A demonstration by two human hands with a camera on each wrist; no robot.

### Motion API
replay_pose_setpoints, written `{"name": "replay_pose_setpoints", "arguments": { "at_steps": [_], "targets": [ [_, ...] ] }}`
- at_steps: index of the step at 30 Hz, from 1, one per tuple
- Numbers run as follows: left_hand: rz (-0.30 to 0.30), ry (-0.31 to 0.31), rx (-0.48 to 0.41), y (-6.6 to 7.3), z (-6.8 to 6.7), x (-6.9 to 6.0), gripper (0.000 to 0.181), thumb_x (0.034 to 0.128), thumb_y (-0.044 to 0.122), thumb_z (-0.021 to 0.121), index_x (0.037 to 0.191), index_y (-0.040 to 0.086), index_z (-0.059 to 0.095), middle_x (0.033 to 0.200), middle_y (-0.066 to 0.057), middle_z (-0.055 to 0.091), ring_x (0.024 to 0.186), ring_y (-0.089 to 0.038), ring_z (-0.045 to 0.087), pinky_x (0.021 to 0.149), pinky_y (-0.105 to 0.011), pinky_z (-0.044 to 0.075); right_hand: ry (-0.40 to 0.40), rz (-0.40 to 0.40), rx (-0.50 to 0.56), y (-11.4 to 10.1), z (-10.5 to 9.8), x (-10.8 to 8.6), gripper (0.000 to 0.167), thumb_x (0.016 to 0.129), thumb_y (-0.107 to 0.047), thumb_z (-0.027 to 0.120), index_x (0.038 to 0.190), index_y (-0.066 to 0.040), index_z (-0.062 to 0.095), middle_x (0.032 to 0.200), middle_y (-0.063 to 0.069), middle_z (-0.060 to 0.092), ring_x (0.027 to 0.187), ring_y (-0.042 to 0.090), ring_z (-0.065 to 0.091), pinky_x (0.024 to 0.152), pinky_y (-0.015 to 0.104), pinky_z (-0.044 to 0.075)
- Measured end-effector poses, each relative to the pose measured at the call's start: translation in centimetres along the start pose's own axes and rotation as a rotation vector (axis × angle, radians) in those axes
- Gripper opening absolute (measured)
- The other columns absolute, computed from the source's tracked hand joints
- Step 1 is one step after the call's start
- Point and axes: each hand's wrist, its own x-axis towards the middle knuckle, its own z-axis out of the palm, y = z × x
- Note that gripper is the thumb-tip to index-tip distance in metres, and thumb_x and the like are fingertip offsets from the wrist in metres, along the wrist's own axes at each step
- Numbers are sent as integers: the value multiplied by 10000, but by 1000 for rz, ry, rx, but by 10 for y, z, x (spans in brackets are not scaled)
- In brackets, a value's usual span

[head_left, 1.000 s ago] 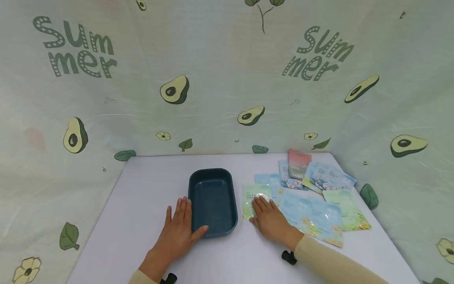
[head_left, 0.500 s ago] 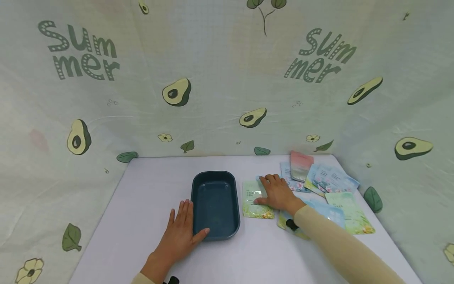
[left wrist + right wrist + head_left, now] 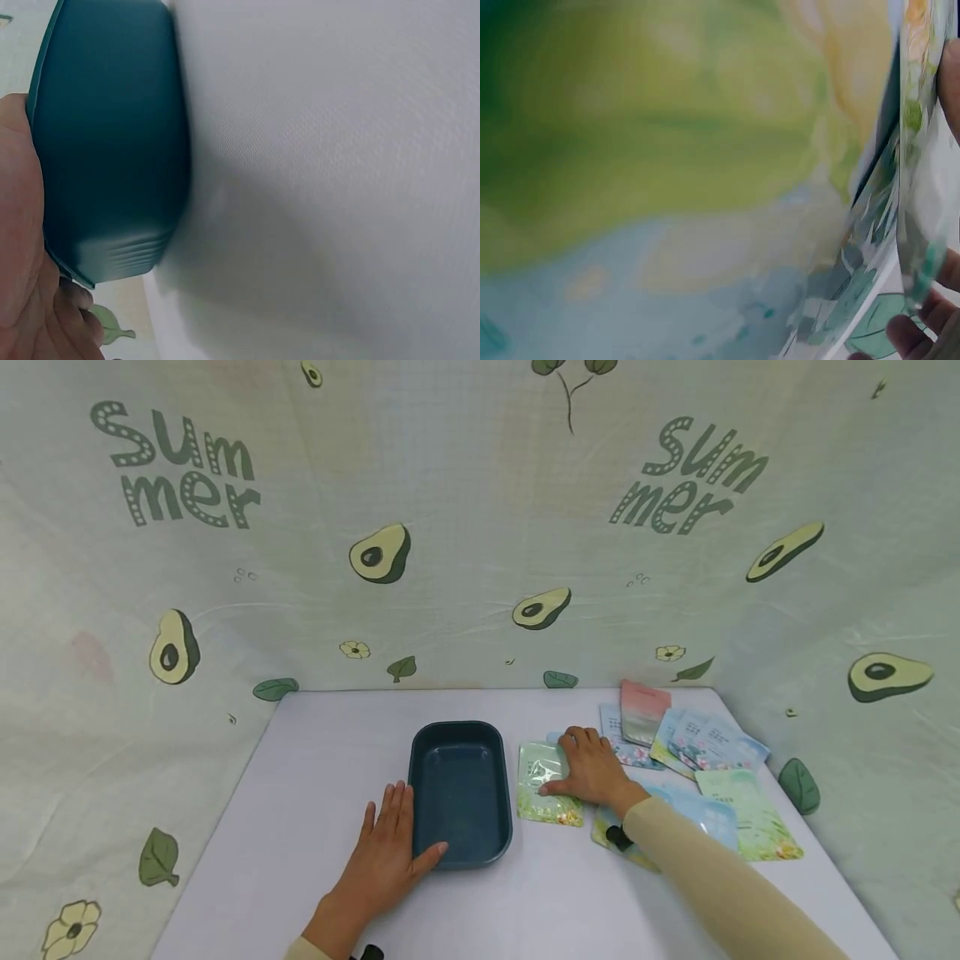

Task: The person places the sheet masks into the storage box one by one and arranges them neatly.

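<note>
A dark blue rectangular tray (image 3: 461, 727) stands near the middle of the table. My left hand (image 3: 386, 852) rests along its left side, fingers straight and thumb over the near left corner; the left wrist view shows the hand at the tray's rim (image 3: 37, 112). To the tray's right lies a flat, glossy green face mask packet (image 3: 534, 777). My right hand (image 3: 592, 772) holds it at the right side, thumb on its face and curled fingers at its far right edge. In the right wrist view the green packet (image 3: 922, 187) stands edge-on beside the thumb and fingertips.
Light blue packets (image 3: 701, 814) lie partly under my right forearm. Behind them are a pink and silver packet (image 3: 643, 714), several blue flowered packets (image 3: 716, 743) and another green packet (image 3: 753, 814) near the table's right edge. A printed cloth (image 3: 450, 635) hangs behind the table.
My right hand has shifted away from me, from lying flat on the green packet to curling its fingers at the packet's far right edge. The left hand stays at the tray.
</note>
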Motion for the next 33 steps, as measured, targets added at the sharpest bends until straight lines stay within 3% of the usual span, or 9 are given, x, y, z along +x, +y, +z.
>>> {"name": "replay_pose_setpoints", "arguments": {
  "at_steps": [8, 14, 16, 18, 21, 24, 27, 29, 33],
  "targets": [
    [1, -12, -16, 0, 0, -2, 1077, 1003, 726, 516, 1643, -83, 205, 1730, -260, 198, 1624, -431, 144, 1271, -668, 187, 142, -41, -12, -6, -4, -4, 990, 705, -730, 870, 1325, -26, 552, 1446, 204, 500, 1311, 449, 463, 987, 583, 438],
    [-8, -14, -27, 0, 0, -2, 1079, 1001, 719, 529, 1644, -82, 198, 1731, -260, 195, 1627, -424, 132, 1277, -657, 184, 205, -5, -19, -12, -11, -9, 902, 728, -623, 916, 1341, -76, 544, 1466, 212, 469, 1310, 473, 476, 981, 600, 453],
    [-7, -7, -39, 1, 1, -1, 1074, 999, 706, 549, 1641, -85, 207, 1728, -262, 206, 1626, -428, 136, 1276, -655, 191, 228, 31, 6, -16, -12, -13, 860, 753, -553, 928, 1365, -97, 533, 1447, 225, 484, 1246, 481, 526, 945, 602, 473],
    [0, 4, -54, 2, 3, 0, 1066, 997, 684, 576, 1636, -91, 220, 1721, -270, 223, 1619, -442, 153, 1269, -661, 204, 252, 62, 34, -19, -12, -18, 828, 777, -481, 935, 1390, -107, 521, 1393, 252, 524, 1077, 455, 618, 852, 572, 525],
    [-2, 12, -59, 3, 5, 1, 1066, 993, 674, 593, 1634, -94, 224, 1720, -272, 224, 1615, -447, 165, 1267, -657, 216, 245, 98, 105, -24, -10, -23, 781, 842, -388, 907, 1443, -134, 478, 1254, 279, 566, 687, 332, 618, 593, 452, 529],
    [-6, 15, -61, 3, 6, 1, 1073, 993, 680, 588, 1637, -93, 213, 1723, -272, 209, 1617, -443, 161, 1271, -650, 216, 213, 118, 183, -27, -10, -25, 748, 914, -320, 851, 1514, -180, 427, 1143, 256, 588, 494, 203, 471, 457, 340, 415],
    [-12, 4, -66, 4, 5, 1, 1086, 997, 709, 551, 1642, -89, 196, 1728, -268, 191, 1622, -435, 146, 1276, -641, 214, 183, 128, 244, -27, -11, -23, 744, 945, -282, 816, 1560, -214, 403, 1091, 216, 623, 517, 171, 474, 493, 338, 446],
    [-15, -2, -69, 6, 6, 1, 1086, 998, 714, 544, 1642, -88, 196, 1728, -269, 191, 1621, -437, 147, 1273, -642, 220, 158, 136, 295, -25, -14, -22, 724, 953, -266, 808, 1561, -187, 423, 1140, 223, 669, 638, 230, 616, 612, 409, 558],
    [-20, -6, -73, 9, 7, 1, 1070, 1002, 700, 551, 1637, -93, 213, 1724, -274, 205, 1618, -441, 157, 1267, -647, 232, 73, 212, 442, -18, -24, -15, 583, 978, -246, 782, 1477, -100, 518, 1075, 212, 750, 716, 226, 640, 715, 443, 569]
  ]
}}
